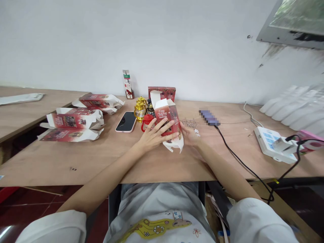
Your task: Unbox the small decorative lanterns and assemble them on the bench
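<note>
While both hands (pixel 155 135) (pixel 190 134) hold the red carton (pixel 174 114), its script (pixel 162 113) seems to read "Christmas".

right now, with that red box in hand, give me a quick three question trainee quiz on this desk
1. True or false: the left hand and the right hand both touch the red box.
2. Which lies just left of the gold lanterns in the picture: a) phone, b) power strip, c) metal pieces?
3. Fill the gap: the lantern nearest the left hand is ____ in colour.

Key: 1. true; 2. a; 3. red
</note>
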A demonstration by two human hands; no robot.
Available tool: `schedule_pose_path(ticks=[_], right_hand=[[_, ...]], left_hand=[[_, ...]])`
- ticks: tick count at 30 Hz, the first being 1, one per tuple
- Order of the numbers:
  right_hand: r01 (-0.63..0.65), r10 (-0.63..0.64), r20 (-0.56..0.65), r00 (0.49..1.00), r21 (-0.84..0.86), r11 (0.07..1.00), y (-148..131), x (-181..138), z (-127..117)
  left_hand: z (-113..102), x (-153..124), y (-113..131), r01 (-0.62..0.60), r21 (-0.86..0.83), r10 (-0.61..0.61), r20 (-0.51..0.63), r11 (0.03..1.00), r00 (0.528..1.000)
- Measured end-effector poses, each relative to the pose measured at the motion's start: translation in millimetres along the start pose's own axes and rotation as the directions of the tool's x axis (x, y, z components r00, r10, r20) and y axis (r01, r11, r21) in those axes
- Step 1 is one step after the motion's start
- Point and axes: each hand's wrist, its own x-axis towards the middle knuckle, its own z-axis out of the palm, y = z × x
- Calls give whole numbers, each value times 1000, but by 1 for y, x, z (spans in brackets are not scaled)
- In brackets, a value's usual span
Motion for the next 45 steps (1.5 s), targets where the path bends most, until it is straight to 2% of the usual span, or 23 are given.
schedule_pose_path(ticks=[4,7,9,11,14,16,19,21,23,26,27,30,33,36,38,40,42,45], right_hand=[[48,-46,-17,999,163,985,-1,-2,-7],[43,-40,-23,999,169,985,0,-1,-10],[21,-15,-40,999,138,990,0,-1,-9],[-11,17,-51,999,109,994,-1,-3,-4],[-57,60,-21,998,94,994,0,-6,7],[-85,84,16,996,92,992,4,-8,17],[-139,128,92,987,121,983,12,-7,30],[-171,144,169,975,162,972,18,-4,34],[-228,175,279,944,167,959,21,0,33],[-279,221,376,900,106,954,20,3,25],[-273,219,375,901,95,957,19,3,23],[-233,190,342,920,89,968,15,2,21],[-238,206,316,926,66,969,13,1,25],[-248,227,296,928,35,968,12,1,29],[-247,229,288,930,28,969,12,2,30],[-241,222,271,937,38,970,12,2,30],[-226,206,233,950,59,972,13,2,31],[-179,170,107,980,82,980,16,3,33]], left_hand=[[5,-8,0,44,-2,-44,-19,999,999],[-3,-5,0,126,-49,-122,61,991,991],[-15,1,2,131,-142,-118,99,981,988],[-30,9,5,27,-225,-10,77,974,997],[-53,12,14,-189,-227,195,5,955,981],[-68,5,21,-217,-256,229,17,942,973],[-98,-15,24,-124,-336,163,90,934,983],[-123,-29,15,-48,-327,90,112,944,990],[-149,-39,-5,30,-231,9,166,972,986],[-173,-48,-56,168,-44,-164,77,985,983],[-176,-52,-77,194,34,-194,-18,980,981],[-167,-71,-139,312,197,-312,-28,930,950],[-147,-103,-189,448,287,-488,82,846,869],[-135,-133,-216,472,308,-550,259,826,794],[-135,-141,-221,460,280,-535,342,843,772],[-141,-135,-216,447,239,-506,345,862,791],[-146,-117,-201,462,211,-504,243,862,829],[-140,-81,-164,529,182,-550,90,829,830]])
